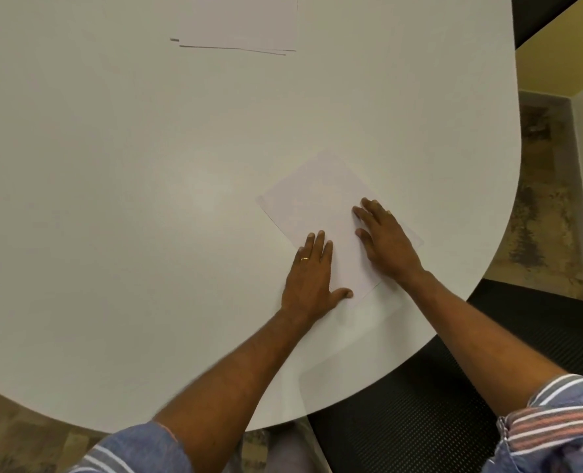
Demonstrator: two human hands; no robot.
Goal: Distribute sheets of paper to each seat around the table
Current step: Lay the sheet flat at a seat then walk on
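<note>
A single white sheet of paper (321,206) lies flat and turned at an angle on the round white table (112,199), near its right front edge. My left hand (312,278), with a ring on one finger, rests flat on the sheet's lower left edge, fingers straight. My right hand (385,240) presses flat on the sheet's right part, fingers spread. A stack of white sheets (242,25) lies at the far side of the table, cut off by the top of the view.
A black mesh chair seat (454,404) stands just under the table's right front edge, next to my right arm. Patterned floor (539,206) and a yellow wall base show to the right of the table.
</note>
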